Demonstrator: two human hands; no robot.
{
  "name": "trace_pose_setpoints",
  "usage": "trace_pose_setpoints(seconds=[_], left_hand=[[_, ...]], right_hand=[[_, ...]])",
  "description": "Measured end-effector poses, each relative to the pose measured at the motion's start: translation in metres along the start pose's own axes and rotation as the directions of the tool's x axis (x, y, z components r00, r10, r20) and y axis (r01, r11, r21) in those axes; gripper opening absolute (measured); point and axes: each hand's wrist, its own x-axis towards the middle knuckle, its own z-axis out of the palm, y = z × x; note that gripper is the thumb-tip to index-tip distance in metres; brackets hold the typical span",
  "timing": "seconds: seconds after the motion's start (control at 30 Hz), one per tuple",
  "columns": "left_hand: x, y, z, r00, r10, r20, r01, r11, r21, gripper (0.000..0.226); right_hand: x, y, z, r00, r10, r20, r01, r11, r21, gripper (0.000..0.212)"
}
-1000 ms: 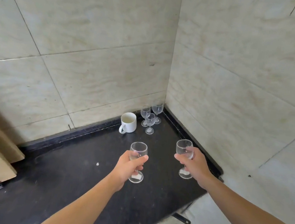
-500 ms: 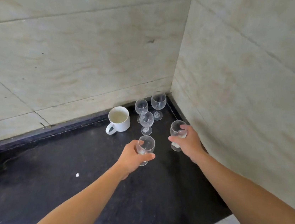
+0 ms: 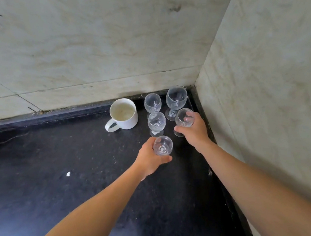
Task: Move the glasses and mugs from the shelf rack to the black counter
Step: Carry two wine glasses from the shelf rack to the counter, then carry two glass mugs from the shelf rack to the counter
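While we hold a stemmed glass in each hand low over the back corner, the step in hand looks to be setting both down. The near glass (image 3: 163, 146) sits in our left hand (image 3: 150, 158), with fingers and thumb curled round its bowl. The far glass (image 3: 184, 119) is gripped the same way by our right hand (image 3: 195, 132), close to the right wall. We cannot tell whether either foot already touches the black counter (image 3: 64, 185), since the hands hide the bases. Three standing glasses (image 3: 156, 123) crowd just behind our two, with the white mug (image 3: 123, 114) to their left, near the tiled wall (image 3: 82, 40). To do this well, we judge, we should lower each glass straight down and upright. We should feel the foot settle flat before loosening the fingers. Then we draw the hands back toward us rather than sideways, so no knuckle clips a neighbouring bowl.
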Motion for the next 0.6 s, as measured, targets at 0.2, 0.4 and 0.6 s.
trace_pose_setpoints(seconds=[0.2, 0.4, 0.6], left_hand=[[-0.006, -0.006, -0.002, 0.998, -0.041, 0.039, 0.038, 0.995, 0.087, 0.076], [-0.045, -0.022, -0.025, 0.988, -0.143, -0.054, 0.152, 0.961, 0.23, 0.055], [-0.113, -0.052, -0.064, 0.963, -0.186, -0.194, 0.225, 0.953, 0.202, 0.036]], right_hand=[[-0.01, 0.016, -0.003, 0.994, 0.099, 0.053, -0.099, 0.995, -0.017, 0.069], [-0.051, 0.031, 0.0, 0.974, 0.201, 0.108, -0.154, 0.929, -0.337, 0.038], [-0.112, 0.025, 0.028, 0.937, 0.224, 0.269, -0.018, 0.798, -0.602, 0.018]])
